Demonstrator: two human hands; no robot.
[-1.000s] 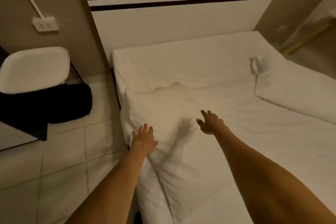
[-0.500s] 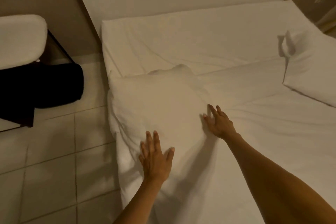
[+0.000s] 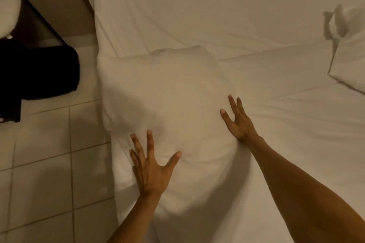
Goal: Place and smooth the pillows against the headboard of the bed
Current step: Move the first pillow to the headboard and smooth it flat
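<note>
On the left, past the tiled floor [image 3: 49, 163], the near pillow [image 3: 164, 100] lies flat by the bed's [image 3: 296, 163] left edge, well short of the head end; the headboard itself barely shows. Our left hand [image 3: 150, 169] rests palm-down on its near edge, fingers spread, its grip fully open and holding nothing. Our right hand [image 3: 239, 122] lies against the pillow's right side, its grip likewise open and empty. We judge the pillow light, soft and loosely filled: it will sag if lifted by one corner and its case will wrinkle under a push. Taking it by both side edges should carry it best. A second pillow [image 3: 347, 65] lies at the far right, apart from both hands.
</note>
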